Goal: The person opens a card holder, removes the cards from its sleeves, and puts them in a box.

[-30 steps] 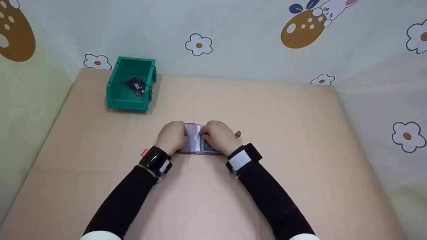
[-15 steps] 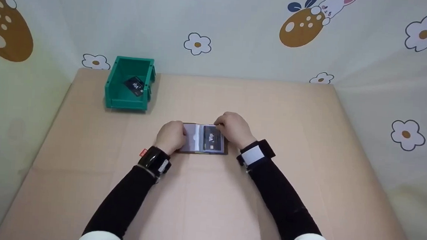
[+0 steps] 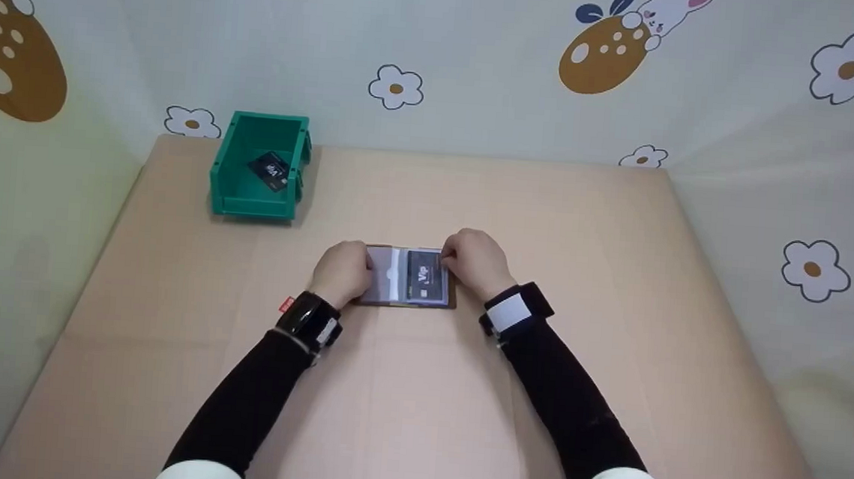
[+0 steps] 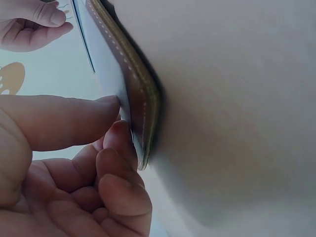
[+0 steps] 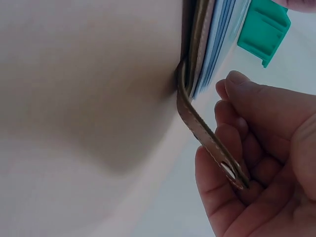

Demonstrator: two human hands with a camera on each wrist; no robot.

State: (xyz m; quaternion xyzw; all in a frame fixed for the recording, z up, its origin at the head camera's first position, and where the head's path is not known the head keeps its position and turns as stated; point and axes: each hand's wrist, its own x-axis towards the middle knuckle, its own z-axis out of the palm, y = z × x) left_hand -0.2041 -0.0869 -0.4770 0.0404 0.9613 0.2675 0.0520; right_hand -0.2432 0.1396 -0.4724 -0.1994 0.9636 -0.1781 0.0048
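Observation:
A brown card holder with light stitching lies spread on the table, its plastic sleeves showing. Tucked in the right-hand sleeve is a dark card printed "Vip". My left hand pinches the left edge of the card holder between thumb and index finger, by the inner sleeve. At the upper right edge of the sleeves is my right hand, fingers curled and thumb close to index finger, with nothing visible between them. A snap strap sticks out from the card holder past the right hand's fingers in the right wrist view.
Toward the back left of the table stands a green bin, with another dark card lying inside. The table has a tan cover. Patterned cloth rises behind it and at both sides.
My right hand has moved right from over the card holder's middle to its right edge, then slightly down, uncovering the card in the sleeve. The left hand keeps its pinch.

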